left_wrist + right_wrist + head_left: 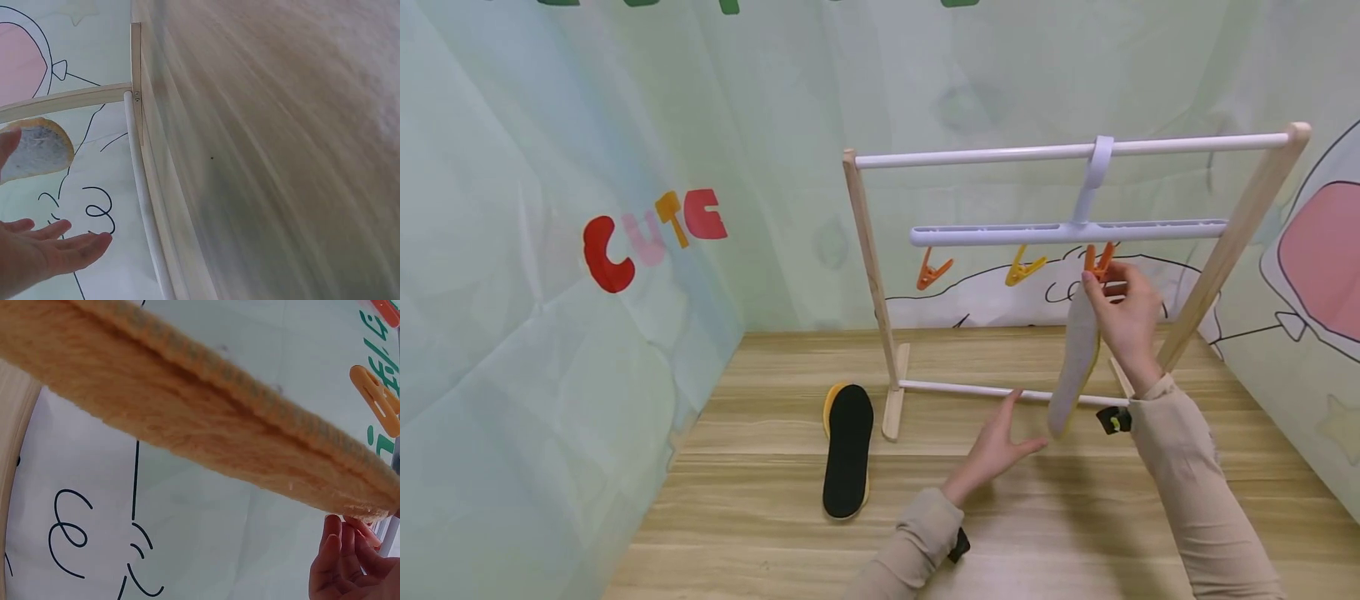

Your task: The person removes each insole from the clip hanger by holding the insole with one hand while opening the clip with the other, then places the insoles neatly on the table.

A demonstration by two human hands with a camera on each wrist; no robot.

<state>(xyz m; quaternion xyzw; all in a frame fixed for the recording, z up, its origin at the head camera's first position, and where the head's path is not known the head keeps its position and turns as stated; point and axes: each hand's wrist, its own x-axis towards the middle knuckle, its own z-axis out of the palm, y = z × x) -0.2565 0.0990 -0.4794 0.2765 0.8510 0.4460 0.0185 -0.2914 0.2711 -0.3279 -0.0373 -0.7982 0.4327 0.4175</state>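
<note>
A speckled grey insole (1075, 358) with a yellow edge hangs nearly upright below the hanger; in the right wrist view its fuzzy orange-yellow side (206, 437) faces the camera. My right hand (1126, 312) pinches its top end right at an orange clip (1099, 263), thumb in front and fingers behind. Low down, my left hand (996, 446) reaches beside the insole's bottom tip with thumb and fingers spread, nothing in its grasp. The left wrist view shows those loose fingers (56, 247) below the insole's pale end (40, 150).
A white hanger (1000, 236) hooks over the top bar of a wooden rack (872, 267). Another orange clip (932, 271) and a yellow clip (1024, 268) dangle from it. Left of the rack, a black insole (848, 450) lies over a yellow one (831, 408) on the wooden table.
</note>
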